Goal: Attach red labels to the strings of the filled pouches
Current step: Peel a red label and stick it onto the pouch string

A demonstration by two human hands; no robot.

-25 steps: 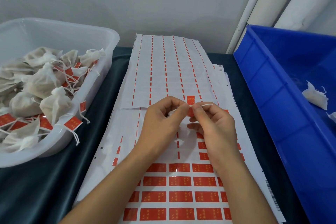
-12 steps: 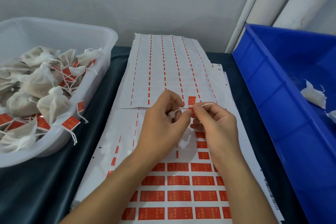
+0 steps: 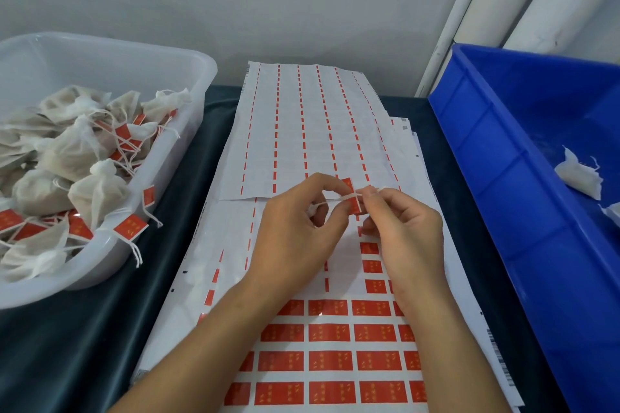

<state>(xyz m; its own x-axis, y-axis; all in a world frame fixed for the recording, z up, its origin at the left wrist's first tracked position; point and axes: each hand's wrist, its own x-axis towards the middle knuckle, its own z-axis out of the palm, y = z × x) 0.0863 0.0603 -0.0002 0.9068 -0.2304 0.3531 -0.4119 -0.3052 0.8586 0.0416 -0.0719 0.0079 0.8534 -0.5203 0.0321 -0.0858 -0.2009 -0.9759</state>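
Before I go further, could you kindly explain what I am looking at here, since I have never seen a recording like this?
There is no machine: a person works with bare hands, and one camera worn on the head looks forward and down at them. The left hand and right hand meet over the middle of the table, pinching a red label around a thin white string. Under them lie label sheets: the far ones are stripped, the near one still carries rows of red labels. On the left, a clear tub holds filled pouches already tagged in red. On the right, a blue bin holds a few white pouches with no labels showing. A dark cloth covers the table.
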